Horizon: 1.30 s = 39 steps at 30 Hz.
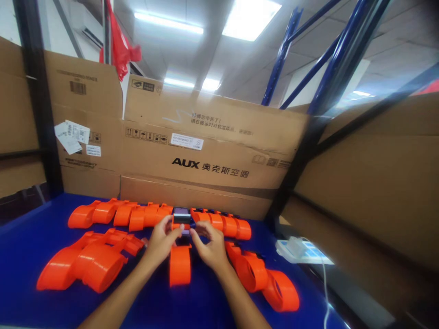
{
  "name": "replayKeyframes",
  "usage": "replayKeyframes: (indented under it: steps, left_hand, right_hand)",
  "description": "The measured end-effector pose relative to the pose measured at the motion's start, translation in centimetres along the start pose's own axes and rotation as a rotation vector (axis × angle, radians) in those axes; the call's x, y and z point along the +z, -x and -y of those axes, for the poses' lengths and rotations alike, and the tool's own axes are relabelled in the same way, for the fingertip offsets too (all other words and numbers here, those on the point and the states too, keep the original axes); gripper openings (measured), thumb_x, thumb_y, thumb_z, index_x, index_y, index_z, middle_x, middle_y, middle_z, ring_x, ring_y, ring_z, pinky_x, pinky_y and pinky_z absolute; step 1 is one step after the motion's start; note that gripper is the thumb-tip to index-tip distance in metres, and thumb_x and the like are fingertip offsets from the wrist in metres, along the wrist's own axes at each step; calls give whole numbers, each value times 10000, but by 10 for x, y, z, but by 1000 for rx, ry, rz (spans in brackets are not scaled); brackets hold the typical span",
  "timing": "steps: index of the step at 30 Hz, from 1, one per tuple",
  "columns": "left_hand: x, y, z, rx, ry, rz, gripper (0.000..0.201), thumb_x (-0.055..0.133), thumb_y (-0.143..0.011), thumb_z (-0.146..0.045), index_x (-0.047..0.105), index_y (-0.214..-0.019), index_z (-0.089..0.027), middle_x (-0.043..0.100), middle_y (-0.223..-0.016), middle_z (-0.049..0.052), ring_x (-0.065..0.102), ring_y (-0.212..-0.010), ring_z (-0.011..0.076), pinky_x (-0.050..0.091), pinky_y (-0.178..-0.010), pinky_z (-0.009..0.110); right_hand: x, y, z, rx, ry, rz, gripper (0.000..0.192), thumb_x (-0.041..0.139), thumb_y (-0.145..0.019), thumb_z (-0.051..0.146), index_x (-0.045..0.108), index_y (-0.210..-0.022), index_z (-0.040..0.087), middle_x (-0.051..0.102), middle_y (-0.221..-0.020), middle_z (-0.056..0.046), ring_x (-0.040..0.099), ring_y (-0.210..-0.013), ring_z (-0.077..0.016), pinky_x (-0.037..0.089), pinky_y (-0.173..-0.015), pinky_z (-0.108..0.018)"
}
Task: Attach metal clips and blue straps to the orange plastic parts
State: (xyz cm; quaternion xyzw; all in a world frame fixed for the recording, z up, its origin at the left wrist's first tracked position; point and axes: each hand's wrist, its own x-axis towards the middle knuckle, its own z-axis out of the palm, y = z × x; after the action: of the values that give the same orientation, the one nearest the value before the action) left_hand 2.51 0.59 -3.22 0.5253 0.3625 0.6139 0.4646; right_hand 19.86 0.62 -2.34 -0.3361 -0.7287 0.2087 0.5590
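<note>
Front: a row of orange bands (154, 214) lies against the cardboard wall (206, 160).
Left: piled orange bands (85, 262) crowd the blue table (20, 256).
Right: more bands (264, 276), then a white device (298, 249).
Near edge: bare blue surface between the forearms.

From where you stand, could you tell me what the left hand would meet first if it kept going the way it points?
The left hand already touches the watch; past that, probably the orange strap row, then the cardboard box, though depth is unclear.

Blue table (20, 256) carries orange watch straps (85, 265), perhaps a white box (302, 250).
</note>
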Motion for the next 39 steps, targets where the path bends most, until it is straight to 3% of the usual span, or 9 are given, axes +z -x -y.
replayKeyframes:
  steps: [4,10,19,25,28,30,33,36,39]
  left_hand:
    - [2,3,-2,-5,12,15,433,727,-772,-436,617,-1084,-158,615,-684,-9,537,-561,126,396,-468,201]
    - [2,4,-4,-25,-4,34,415,711,-792,-422,619,-1094,-153,612,-662,-13,502,-517,106,379,-461,194]
    - [1,4,-8,-4,-6,50,378,740,-758,-432,647,-992,-149,641,-667,2,527,-528,114,403,-495,208]
    - [1,4,-10,-22,-2,62,350,738,-759,-429,652,-952,-151,641,-661,-1,536,-534,118,406,-504,215]
    - [1,4,-9,-63,25,79,371,743,-758,-440,665,-972,-146,658,-661,10,552,-526,121,399,-501,217]
    - [2,4,-9,-99,65,94,430,747,-758,-449,662,-1048,-144,679,-670,24,587,-537,135,412,-510,223]
    - [5,5,-9,-146,169,106,654,783,-733,-418,559,-1297,-174,728,-774,44,687,-652,190,492,-614,264]
    - [8,8,-10,-194,248,152,896,820,-703,-367,386,-1476,-242,746,-985,74,730,-825,246,543,-766,344]
    - [10,13,-12,-185,258,188,906,831,-693,-332,398,-1486,-261,699,-1192,102,689,-1041,284,522,-912,382]
  right_hand:
    - [-7,0,6,-153,154,-4,43,639,-886,231,638,-928,220,713,-842,-37,698,-727,-183,586,-710,-302]
    - [-11,-2,6,-298,250,42,67,596,-886,162,578,-877,225,676,-845,-50,661,-763,-190,548,-720,-309]
    - [-15,-4,7,-367,330,142,86,570,-883,146,544,-896,227,644,-896,-79,625,-837,-221,513,-746,-340]
    - [-16,-3,13,-368,310,141,69,568,-884,156,555,-884,224,632,-891,-77,608,-845,-224,492,-762,-355]
    - [-17,-2,12,-314,218,109,62,582,-891,219,554,-835,223,609,-854,-65,585,-802,-217,476,-729,-349]
    - [-16,-3,9,-213,93,20,97,560,-919,292,561,-849,225,593,-833,-53,569,-762,-207,469,-695,-337]
    - [-15,-7,6,-4,-164,-69,211,494,-964,400,572,-1079,241,633,-921,-60,595,-793,-211,485,-704,-335]
    - [-13,-11,6,146,-402,87,394,475,-969,468,500,-1304,262,673,-1039,-73,636,-914,-239,496,-853,-390]
    - [-12,-12,8,206,-546,261,436,494,-951,511,521,-1308,262,683,-1060,-73,650,-978,-261,471,-946,-427]
